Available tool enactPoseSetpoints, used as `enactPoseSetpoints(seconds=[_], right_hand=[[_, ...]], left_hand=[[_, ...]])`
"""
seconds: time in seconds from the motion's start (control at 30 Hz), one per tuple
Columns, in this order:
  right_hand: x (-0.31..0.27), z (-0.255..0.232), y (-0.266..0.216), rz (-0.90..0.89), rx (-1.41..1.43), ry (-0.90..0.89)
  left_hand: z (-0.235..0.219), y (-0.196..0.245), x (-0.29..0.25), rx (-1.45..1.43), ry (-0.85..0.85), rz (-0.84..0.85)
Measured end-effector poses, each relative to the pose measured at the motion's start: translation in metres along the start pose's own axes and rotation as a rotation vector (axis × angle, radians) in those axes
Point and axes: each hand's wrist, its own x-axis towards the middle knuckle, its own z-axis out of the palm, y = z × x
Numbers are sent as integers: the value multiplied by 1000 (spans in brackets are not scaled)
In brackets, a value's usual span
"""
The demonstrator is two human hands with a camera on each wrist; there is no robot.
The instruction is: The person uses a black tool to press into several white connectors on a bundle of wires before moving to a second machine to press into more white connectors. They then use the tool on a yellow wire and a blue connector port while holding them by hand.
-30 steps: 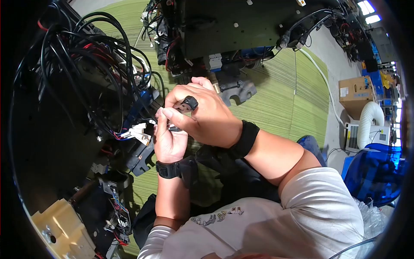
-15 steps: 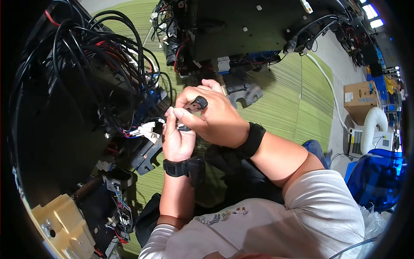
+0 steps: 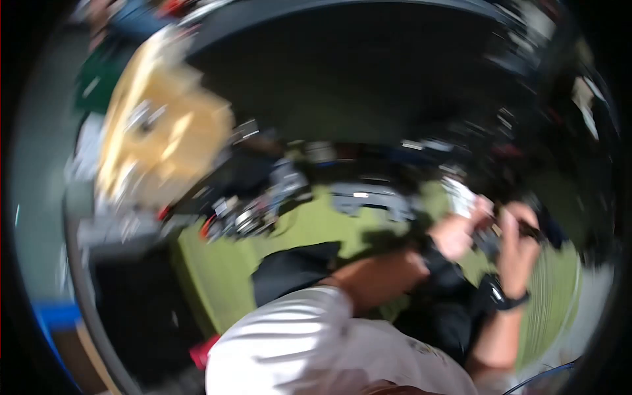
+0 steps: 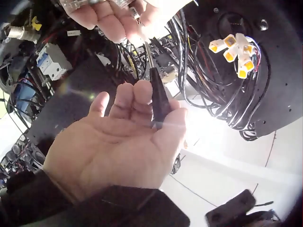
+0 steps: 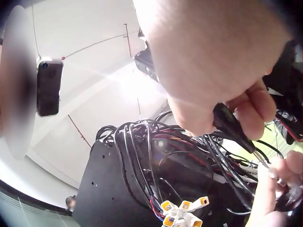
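Observation:
My left hand (image 3: 453, 236) enters from the top of the left wrist view and pinches a small clear connector (image 4: 75, 4). Facing it, my right hand (image 4: 111, 151) curls thumb and fingers round the black handle of a thin metal-tipped tool (image 4: 160, 97). The tip reaches the left fingers in the right wrist view, where the clear piece (image 5: 289, 195) is partly covered. The head view is blurred, with both hands close together at the right. The exact contact at the tip cannot be told.
White connectors with orange inserts (image 4: 236, 51) hang by bundled black cables (image 5: 137, 165) beside a dark panel (image 5: 106, 189). A yellowish bracket (image 3: 178, 135) stands at the upper left of the head view, with loose wiring (image 3: 243, 214) below it over a green floor surface (image 3: 224, 270).
The head view has swung sharply left and blurred. Both hands now appear farther right in it, still close together, and the yellowish bracket has shifted from lower left to upper left.

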Motion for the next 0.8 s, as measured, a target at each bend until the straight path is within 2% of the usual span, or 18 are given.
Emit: enactPoseSetpoints(seconds=[0.03,0.07,0.13,0.27,0.33,0.37,0.47,0.67,0.8], right_hand=[[-1,-3,14,-2,-54,3],[1,-5,31,48,-3,14],[0,-8,30,-21,-57,-43],[0,-6,29,-22,-70,-41],[3,-5,28,-39,-58,-76],[3,-3,30,-54,-76,-67],[4,-1,33,6,-24,-49],[7,-3,37,1,-77,-87],[7,-3,38,-15,-114,-101]], left_hand=[[5,-2,3,-371,31,-25],[5,-31,19,-565,112,-58],[8,-23,15,-535,226,-117],[8,-17,15,-493,256,-153],[5,-14,14,-476,195,-145],[6,-12,13,-449,268,-216],[6,-15,15,-449,267,-202],[2,-16,14,-483,226,-89],[-2,-15,14,-525,197,-76]])
